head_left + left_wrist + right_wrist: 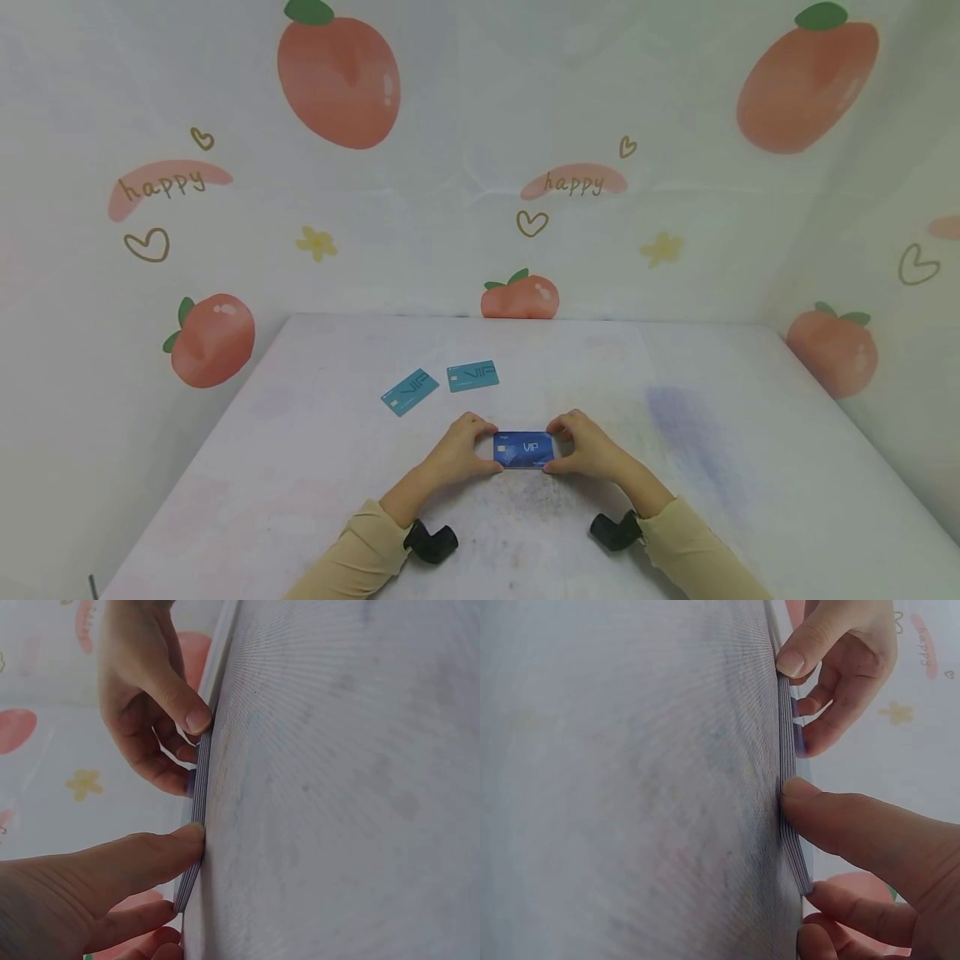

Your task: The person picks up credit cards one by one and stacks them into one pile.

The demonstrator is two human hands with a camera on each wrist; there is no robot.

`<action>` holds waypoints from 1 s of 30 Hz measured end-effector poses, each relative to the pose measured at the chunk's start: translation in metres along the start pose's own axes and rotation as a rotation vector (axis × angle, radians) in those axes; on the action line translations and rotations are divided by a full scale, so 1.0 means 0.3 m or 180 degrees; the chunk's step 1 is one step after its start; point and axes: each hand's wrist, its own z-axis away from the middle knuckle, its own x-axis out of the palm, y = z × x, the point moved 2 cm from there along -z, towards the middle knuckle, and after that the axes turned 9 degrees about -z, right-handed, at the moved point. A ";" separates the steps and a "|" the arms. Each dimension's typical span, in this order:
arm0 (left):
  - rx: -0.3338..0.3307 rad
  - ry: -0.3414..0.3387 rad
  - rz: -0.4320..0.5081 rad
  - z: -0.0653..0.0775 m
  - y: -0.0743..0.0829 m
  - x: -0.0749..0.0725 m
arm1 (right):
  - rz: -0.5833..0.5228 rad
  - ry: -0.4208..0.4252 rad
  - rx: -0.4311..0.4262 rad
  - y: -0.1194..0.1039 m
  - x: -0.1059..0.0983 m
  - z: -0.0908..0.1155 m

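A neat stack of cards (pixel 523 450) lies flat on the table, a dark blue card printed "VIP" on top. From the left my left hand (pixel 459 450) pinches the stack's end, thumb on the near edge and fingers at the far edge. My right hand (pixel 588 447) pinches the opposite end the same way. The layered edges of the stack (pixel 201 780) show several cards in the left wrist view, with the thumb of each hand against them. Low over the tabletop, the same stack (pixel 787 750) appears edge-on in the right wrist view.
Two teal cards marked "VIP" lie beyond my left hand: a tilted card (pixel 410 392) and a straighter card (pixel 473 376) to its right. They sit apart on the white table (pixel 300 500). A fruit-print curtain (pixel 450 108) stands behind the table's far edge.
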 end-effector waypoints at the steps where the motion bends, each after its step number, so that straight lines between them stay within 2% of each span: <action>1: 0.0006 0.0005 -0.0011 0.000 0.000 0.000 | 0.0007 0.0002 0.0012 0.000 0.001 0.000; 12: -0.0020 0.0031 -0.0059 0.007 0.012 -0.003 | 0.0036 -0.0040 -0.0132 -0.001 -0.003 0.007; 30: -0.0010 0.0051 -0.0073 0.001 0.000 -0.003 | 0.0002 -0.0016 0.0050 -0.005 0.000 0.007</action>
